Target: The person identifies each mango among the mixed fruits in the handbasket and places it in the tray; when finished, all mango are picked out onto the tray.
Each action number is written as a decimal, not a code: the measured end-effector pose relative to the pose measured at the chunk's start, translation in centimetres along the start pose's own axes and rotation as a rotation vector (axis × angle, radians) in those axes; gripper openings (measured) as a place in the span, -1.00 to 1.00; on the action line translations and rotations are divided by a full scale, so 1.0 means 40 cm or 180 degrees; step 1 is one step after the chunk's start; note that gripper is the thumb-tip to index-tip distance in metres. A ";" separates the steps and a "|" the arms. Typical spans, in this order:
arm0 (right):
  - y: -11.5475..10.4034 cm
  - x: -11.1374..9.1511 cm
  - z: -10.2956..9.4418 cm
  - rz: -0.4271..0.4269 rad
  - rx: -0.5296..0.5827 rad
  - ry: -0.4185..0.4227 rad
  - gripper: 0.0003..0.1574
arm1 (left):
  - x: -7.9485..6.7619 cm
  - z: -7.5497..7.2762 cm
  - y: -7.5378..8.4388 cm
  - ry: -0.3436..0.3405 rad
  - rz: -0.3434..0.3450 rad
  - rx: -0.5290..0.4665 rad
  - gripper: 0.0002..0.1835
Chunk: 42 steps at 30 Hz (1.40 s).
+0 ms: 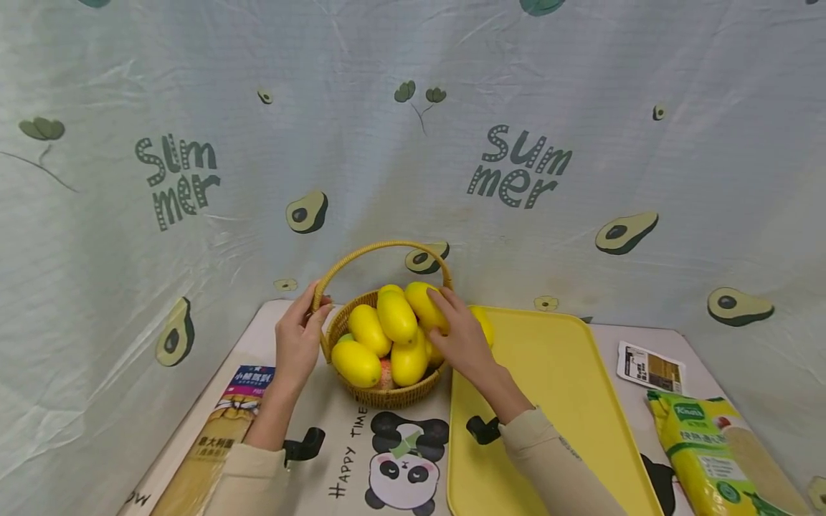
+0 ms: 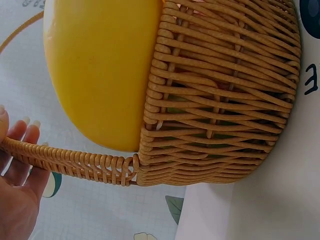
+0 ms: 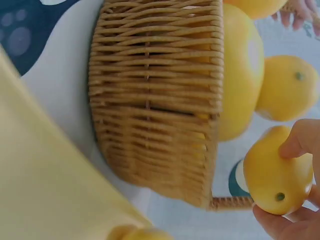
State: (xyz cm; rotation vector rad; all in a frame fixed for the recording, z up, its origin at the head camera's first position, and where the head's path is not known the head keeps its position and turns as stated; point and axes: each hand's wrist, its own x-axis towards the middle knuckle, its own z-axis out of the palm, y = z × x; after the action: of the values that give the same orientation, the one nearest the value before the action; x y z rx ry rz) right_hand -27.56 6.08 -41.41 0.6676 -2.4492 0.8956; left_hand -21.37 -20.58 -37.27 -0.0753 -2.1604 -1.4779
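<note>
Left hand [image 1: 298, 338] clamped on basket handle [image 1: 381, 245], 9 o'clock; right hand [image 1: 467, 344] pinching yellow fruit [image 3: 270, 172], 1 o'clock. I'd brace handle, pinch lightly.

L arm [image 1: 279, 407] fwd, L grip [image 1: 300, 333] curled, R arm [image 1: 506, 395] fwd & angled L, R grip [image 1: 464, 342] pinching

The right hand [image 1: 466, 338] partly hides a yellow fruit [image 1: 422, 301].
</note>
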 end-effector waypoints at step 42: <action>0.347 -0.132 -0.104 0.1634 0.0391 -0.0176 -0.16 | -0.001 0.003 -0.008 0.0034 0.0120 -0.0015 -0.51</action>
State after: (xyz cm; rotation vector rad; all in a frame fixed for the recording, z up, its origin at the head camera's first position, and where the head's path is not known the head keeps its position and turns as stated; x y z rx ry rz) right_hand -30.38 19.78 -47.95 0.0911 -2.6805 1.2363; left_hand -21.49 -20.59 -37.62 -0.1089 -2.1356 -1.4591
